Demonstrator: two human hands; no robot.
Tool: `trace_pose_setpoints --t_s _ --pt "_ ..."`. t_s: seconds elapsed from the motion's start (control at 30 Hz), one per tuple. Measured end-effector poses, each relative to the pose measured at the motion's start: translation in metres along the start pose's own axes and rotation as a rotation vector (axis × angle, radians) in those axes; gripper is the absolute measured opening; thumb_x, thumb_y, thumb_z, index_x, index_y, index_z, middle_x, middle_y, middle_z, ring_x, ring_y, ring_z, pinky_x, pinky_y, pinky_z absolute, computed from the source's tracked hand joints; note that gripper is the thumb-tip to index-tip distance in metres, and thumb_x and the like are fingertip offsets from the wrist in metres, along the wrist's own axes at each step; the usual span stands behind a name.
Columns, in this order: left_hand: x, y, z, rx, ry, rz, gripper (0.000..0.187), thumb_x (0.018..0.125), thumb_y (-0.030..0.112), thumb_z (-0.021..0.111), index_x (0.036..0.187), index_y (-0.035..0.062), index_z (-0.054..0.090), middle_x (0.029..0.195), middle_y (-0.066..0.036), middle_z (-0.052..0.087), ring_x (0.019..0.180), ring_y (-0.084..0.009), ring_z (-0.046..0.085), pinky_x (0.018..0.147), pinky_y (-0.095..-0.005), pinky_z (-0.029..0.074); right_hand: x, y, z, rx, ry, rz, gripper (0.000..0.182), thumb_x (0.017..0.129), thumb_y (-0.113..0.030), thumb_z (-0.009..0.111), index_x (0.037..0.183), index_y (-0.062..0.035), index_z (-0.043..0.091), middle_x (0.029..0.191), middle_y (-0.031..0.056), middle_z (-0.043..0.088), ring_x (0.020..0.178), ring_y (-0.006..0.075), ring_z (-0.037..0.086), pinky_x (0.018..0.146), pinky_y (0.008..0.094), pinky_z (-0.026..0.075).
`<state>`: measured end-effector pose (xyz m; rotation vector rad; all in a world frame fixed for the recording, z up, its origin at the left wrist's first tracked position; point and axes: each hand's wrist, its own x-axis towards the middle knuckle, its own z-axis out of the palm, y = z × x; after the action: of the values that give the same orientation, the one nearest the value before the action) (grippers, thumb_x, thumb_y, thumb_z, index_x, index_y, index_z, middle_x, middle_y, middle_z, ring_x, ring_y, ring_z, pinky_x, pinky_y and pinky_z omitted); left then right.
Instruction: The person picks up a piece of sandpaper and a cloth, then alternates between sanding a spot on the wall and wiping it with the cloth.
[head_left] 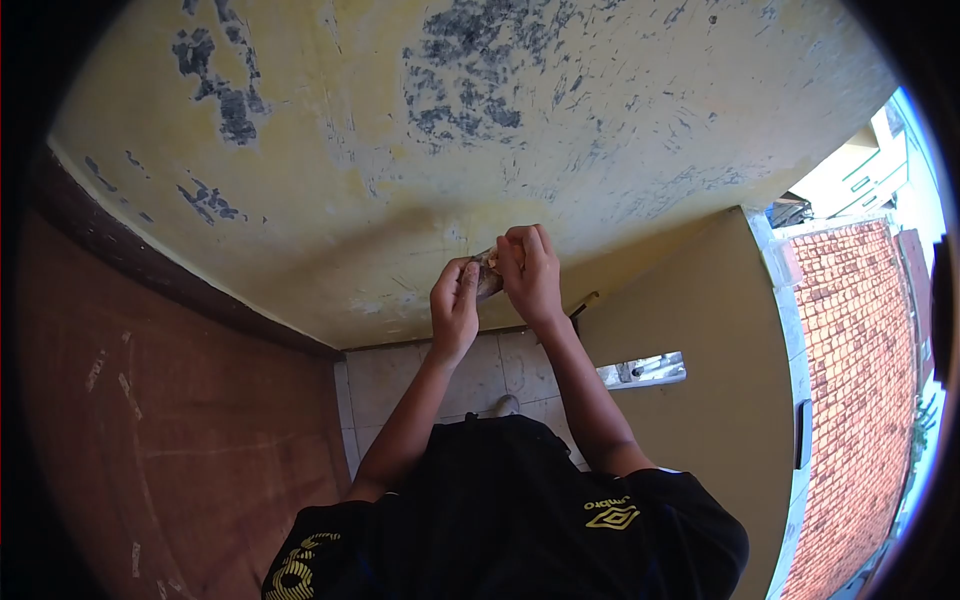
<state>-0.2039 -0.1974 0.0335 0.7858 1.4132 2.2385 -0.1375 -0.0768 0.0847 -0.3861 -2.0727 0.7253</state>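
In front of the wall, my left hand is closed on the left side of a small brown-grey folded piece, its thumb lying along it. My right hand is closed at the upper right side of the same piece, fingers bent and pinching. The piece looks worn and is partly covered by the fingers, so its exact kind cannot be made out. Behind the hands rises a yellow wall with scuffed, flaked paint and dark grey bare patches.
A brown panel stands at left. At right is a low beige wall with a rectangular opening, and a dark flat object lies on its ledge. Outside is a tiled roof. Pale floor tiles lie below.
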Motion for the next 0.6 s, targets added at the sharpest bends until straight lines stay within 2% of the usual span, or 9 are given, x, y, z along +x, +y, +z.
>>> trace_pose_setpoints --t_s 0.1,0.13,0.23,0.27,0.3,0.37,0.43,0.53,0.6 --pt "0.004 0.011 -0.012 0.104 0.007 0.065 0.026 0.115 0.022 0.054 0.113 -0.0023 0.065 0.09 0.002 0.064 0.078 -0.0032 0.053 0.071 -0.023 0.045 0.014 -0.002 0.008 0.141 0.13 0.149 0.014 0.104 -0.012 0.067 0.105 0.0006 0.061 0.095 0.0153 0.067 0.074 0.0241 0.072 0.063 0.0358 0.056" --pt "0.001 0.013 -0.015 0.076 0.021 0.053 0.027 0.115 0.021 0.054 0.113 -0.0025 0.065 0.09 0.001 0.065 0.079 -0.003 0.053 0.071 -0.023 0.046 0.015 -0.012 0.0 0.321 0.084 0.442 0.014 0.106 -0.013 0.065 0.106 0.0007 0.061 0.089 0.0141 0.07 0.067 0.0166 0.071 0.056 0.0317 0.055" --pt "0.009 0.026 -0.022 -0.01 0.03 0.065 0.026 0.115 0.021 0.053 0.114 -0.0029 0.065 0.091 0.001 0.065 0.081 -0.003 0.055 0.071 -0.0228 0.046 0.006 -0.033 0.008 0.393 0.121 0.419 0.014 0.107 -0.014 0.064 0.106 -0.0003 0.061 0.083 0.0128 0.072 0.061 0.013 0.069 0.05 0.0304 0.052" --pt "0.008 0.029 -0.021 -0.074 0.018 0.067 0.026 0.115 0.02 0.053 0.114 -0.003 0.065 0.091 0.002 0.066 0.081 -0.0031 0.056 0.071 -0.0225 0.046 -0.002 -0.044 0.008 0.256 0.034 0.28 0.016 0.106 -0.016 0.065 0.106 -0.0005 0.062 0.087 0.013 0.07 0.069 0.0172 0.071 0.058 0.0348 0.055" --pt "0.008 0.03 -0.019 -0.142 0.003 0.067 0.026 0.115 0.02 0.054 0.114 -0.0032 0.064 0.091 0.002 0.066 0.082 -0.0033 0.057 0.072 -0.0223 0.047 -0.006 -0.046 0.015 0.252 0.037 0.281 0.016 0.106 -0.016 0.065 0.106 -0.0005 0.062 0.087 0.013 0.07 0.069 0.0172 0.071 0.058 0.0348 0.055" --pt "0.004 0.028 -0.024 -0.294 -0.019 0.007 0.024 0.115 0.02 0.052 0.117 -0.0019 0.062 0.093 0.0 0.064 0.083 -0.0036 0.053 0.072 -0.0221 0.044 -0.013 -0.041 0.032 -0.13 0.041 -0.054 0.017 0.106 -0.017 0.066 0.106 -0.0001 0.062 0.091 0.0135 0.069 0.079 0.022 0.072 0.066 0.0385 0.056" --pt "0.001 0.028 -0.037 0.246 -0.078 0.065 0.021 0.115 0.017 0.052 0.114 -0.001 0.061 0.088 0.001 0.059 0.079 -0.0037 0.047 0.069 -0.0225 0.041 0.003 -0.014 0.036 -0.135 0.076 0.066 0.018 0.106 -0.017 0.066 0.107 0.0003 0.062 0.094 0.0141 0.066 0.086 0.0268 0.071 0.074 0.0411 0.055" --pt "0.002 0.028 -0.043 0.252 -0.066 0.123 0.019 0.114 0.017 0.053 0.111 -0.0006 0.061 0.082 0.0 0.058 0.072 -0.0039 0.046 0.063 -0.0243 0.039 0.02 -0.016 0.029 0.331 0.281 0.435 0.019 0.109 -0.019 0.062 0.107 -0.0001 0.061 0.088 0.0117 0.069 0.077 0.0179 0.071 0.062 0.0326 0.055" --pt "0.006 0.027 -0.046 0.24 -0.029 0.181 0.02 0.113 0.017 0.055 0.11 -0.0013 0.062 0.078 -0.002 0.06 0.068 -0.0042 0.048 0.059 -0.0259 0.04 0.01 -0.047 0.024 0.352 0.265 0.432 0.018 0.109 -0.019 0.062 0.107 -0.0003 0.06 0.087 0.0111 0.069 0.076 0.0157 0.071 0.06 0.0307 0.055"
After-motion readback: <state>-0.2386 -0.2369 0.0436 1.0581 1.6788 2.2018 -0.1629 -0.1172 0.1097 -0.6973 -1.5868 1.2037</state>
